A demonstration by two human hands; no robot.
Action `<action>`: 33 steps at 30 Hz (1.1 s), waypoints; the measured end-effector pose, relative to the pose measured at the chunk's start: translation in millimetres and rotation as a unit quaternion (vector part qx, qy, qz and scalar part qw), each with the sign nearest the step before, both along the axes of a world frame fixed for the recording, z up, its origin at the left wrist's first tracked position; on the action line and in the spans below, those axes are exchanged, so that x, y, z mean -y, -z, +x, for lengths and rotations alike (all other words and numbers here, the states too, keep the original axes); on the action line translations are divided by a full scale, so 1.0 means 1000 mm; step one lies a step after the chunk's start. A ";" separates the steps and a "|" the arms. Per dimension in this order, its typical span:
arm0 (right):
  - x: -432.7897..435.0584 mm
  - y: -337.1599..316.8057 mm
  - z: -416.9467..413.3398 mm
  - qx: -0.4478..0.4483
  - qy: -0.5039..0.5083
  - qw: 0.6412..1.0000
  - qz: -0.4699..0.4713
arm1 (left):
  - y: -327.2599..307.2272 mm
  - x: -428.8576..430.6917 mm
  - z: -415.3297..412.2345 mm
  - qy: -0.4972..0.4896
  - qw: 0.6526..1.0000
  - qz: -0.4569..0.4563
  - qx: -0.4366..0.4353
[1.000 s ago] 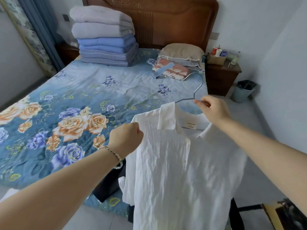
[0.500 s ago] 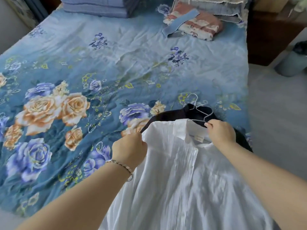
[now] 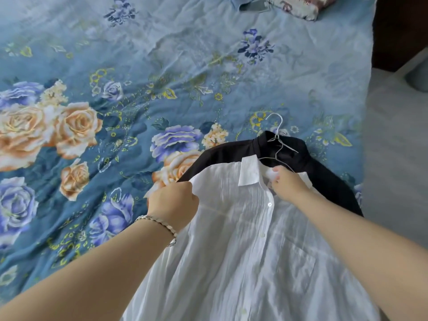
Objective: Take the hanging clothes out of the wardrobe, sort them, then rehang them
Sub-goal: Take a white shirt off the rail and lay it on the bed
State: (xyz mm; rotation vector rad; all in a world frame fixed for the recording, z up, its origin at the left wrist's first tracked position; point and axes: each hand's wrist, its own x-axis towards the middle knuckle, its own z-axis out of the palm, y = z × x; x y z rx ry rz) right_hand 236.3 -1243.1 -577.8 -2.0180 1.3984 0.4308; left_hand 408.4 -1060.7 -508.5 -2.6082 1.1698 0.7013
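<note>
- White crinkled button-up shirt (image 3: 243, 239) lies front up near the right edge of the bed, its collar pointing toward the far end and its hem running off the bottom of the view.
- Your left hand (image 3: 172, 202) is a closed fist gripping the shirt's left shoulder seam; a beaded silver bracelet (image 3: 157, 224) sits on that wrist.
- Your right hand (image 3: 287, 181) has its fingers curled into the shirt's neck opening, pinching the cloth where a thin silver wire hanger (image 3: 281, 158) comes out; you cannot tell whether the wire is in the grip too.
- Under the white shirt lies a black collared shirt (image 3: 324, 172), showing past its shoulders and collar, with its own wire hook (image 3: 275, 126) resting on the blue bedspread printed with peach and purple roses (image 3: 185, 66).
- At the bed's far edge sits a folded red-and-cream patterned cloth (image 3: 298, 5).
- Grey floor (image 3: 393, 158) runs beside the bed's right edge.
</note>
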 end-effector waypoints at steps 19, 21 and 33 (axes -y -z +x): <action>-0.321 -0.275 0.114 -0.085 -0.411 0.904 -0.077 | -0.251 -0.296 0.024 -0.160 0.985 -0.068 -0.014; -0.381 -0.317 0.131 -0.070 -0.471 0.875 -0.092 | -0.284 -0.362 0.024 -0.189 0.978 -0.080 0.027; -0.763 -0.495 0.221 0.211 -0.719 0.647 -0.140 | -0.431 -0.724 -0.006 -0.541 0.814 -0.128 0.170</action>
